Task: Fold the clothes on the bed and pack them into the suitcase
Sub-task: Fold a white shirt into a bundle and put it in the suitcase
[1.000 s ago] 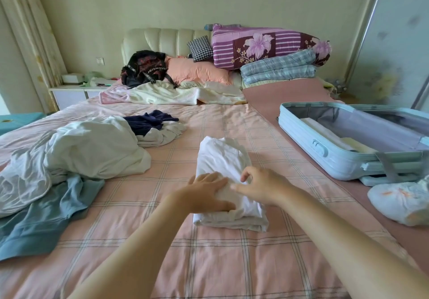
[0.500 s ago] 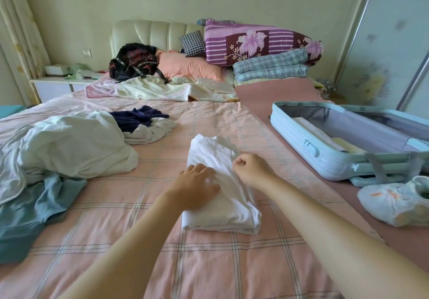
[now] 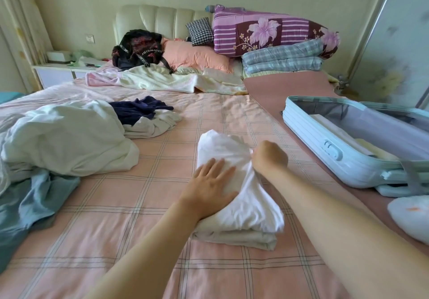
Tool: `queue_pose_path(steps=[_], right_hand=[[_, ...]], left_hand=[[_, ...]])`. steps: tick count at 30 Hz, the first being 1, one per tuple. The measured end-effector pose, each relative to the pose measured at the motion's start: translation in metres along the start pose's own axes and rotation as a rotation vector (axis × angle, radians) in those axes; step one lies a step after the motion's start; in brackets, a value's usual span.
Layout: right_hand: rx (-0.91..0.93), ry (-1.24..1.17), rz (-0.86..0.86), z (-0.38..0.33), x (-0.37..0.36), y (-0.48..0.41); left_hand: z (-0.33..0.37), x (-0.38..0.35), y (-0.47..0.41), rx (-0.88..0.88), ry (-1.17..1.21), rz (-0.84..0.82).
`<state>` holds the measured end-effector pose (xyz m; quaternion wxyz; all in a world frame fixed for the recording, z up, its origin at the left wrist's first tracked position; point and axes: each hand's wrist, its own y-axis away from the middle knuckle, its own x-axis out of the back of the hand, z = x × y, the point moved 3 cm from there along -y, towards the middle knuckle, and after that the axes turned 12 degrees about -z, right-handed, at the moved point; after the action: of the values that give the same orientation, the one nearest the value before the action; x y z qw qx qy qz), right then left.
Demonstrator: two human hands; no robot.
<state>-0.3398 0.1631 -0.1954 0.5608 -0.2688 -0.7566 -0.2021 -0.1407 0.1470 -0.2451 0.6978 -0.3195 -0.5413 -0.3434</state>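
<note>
A white garment point(image 3: 246, 205) lies partly folded in the middle of the pink checked bed point(image 3: 144, 217). My left hand point(image 3: 210, 187) presses flat on its near left part, fingers spread. My right hand point(image 3: 270, 158) pinches a bunch of the cloth at its right edge. A light blue suitcase point(image 3: 329, 150) lies open on the right, with pale folded items inside. A loose pile on the left holds a big white garment point(image 3: 67, 140), a blue-grey one point(image 3: 30, 205), a navy one point(image 3: 141, 110) and a small white one point(image 3: 153, 124).
Pillows, folded quilts point(image 3: 278, 34) and a black backpack point(image 3: 137, 50) crowd the headboard, with a pale blanket point(image 3: 162, 80) in front of them. A white bag point(image 3: 411, 217) lies near the suitcase at the right edge. A nightstand point(image 3: 58, 71) stands far left.
My right hand has slid away from me along the white garment's right edge and closed on a bunch of cloth. My left hand has flattened out on the fold.
</note>
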Motion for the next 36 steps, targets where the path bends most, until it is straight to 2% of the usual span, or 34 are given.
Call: queue_pose_path(steps=[2,4,7,8,10,12,14,18,20,24,30,32,34,36], right_hand=[[-0.034,0.039,-0.105,0.000,-0.012,0.003],[0.044,0.060,-0.022,-0.005,-0.014,0.008],[0.428,-0.030,0.197,-0.017,-0.016,0.029],[0.562,-0.060,0.179,-0.018,-0.020,0.036],[0.682,-0.054,-0.020,-0.012,-0.037,0.043],[0.624,0.033,-0.243,0.002,-0.052,0.046],[0.561,0.178,-0.337,0.013,-0.055,0.052],[0.507,0.357,-0.320,0.019,-0.036,0.081],[0.559,0.330,-0.284,0.019,-0.028,0.100],[0.697,0.353,-0.406,0.024,-0.038,0.141],[0.694,0.307,-0.315,0.041,-0.044,0.158],[0.778,0.308,-0.273,0.043,-0.036,0.168],[0.869,0.349,-0.148,0.042,-0.035,0.173],[0.860,0.352,-0.083,0.038,-0.038,0.172]], left_hand=[[-0.001,0.000,-0.002,0.026,-0.029,-0.176],[0.003,0.004,-0.003,0.031,-0.053,-0.295],[0.015,0.009,-0.003,0.008,-0.065,-0.338],[0.017,0.009,-0.003,-0.006,-0.069,-0.320],[0.018,0.008,0.001,-0.038,-0.100,-0.281],[0.015,0.006,0.007,-0.054,-0.129,-0.278],[0.011,0.005,0.015,-0.043,-0.118,-0.314],[0.011,0.009,0.036,-0.032,-0.090,-0.334],[0.012,0.011,0.048,-0.032,-0.080,-0.313],[0.011,0.009,0.074,-0.070,-0.113,-0.269],[0.011,0.014,0.099,-0.112,-0.138,-0.252],[0.008,0.019,0.102,-0.119,-0.151,-0.177],[0.007,0.023,0.103,-0.161,-0.173,-0.069],[0.011,0.020,0.102,-0.218,-0.149,-0.011]])
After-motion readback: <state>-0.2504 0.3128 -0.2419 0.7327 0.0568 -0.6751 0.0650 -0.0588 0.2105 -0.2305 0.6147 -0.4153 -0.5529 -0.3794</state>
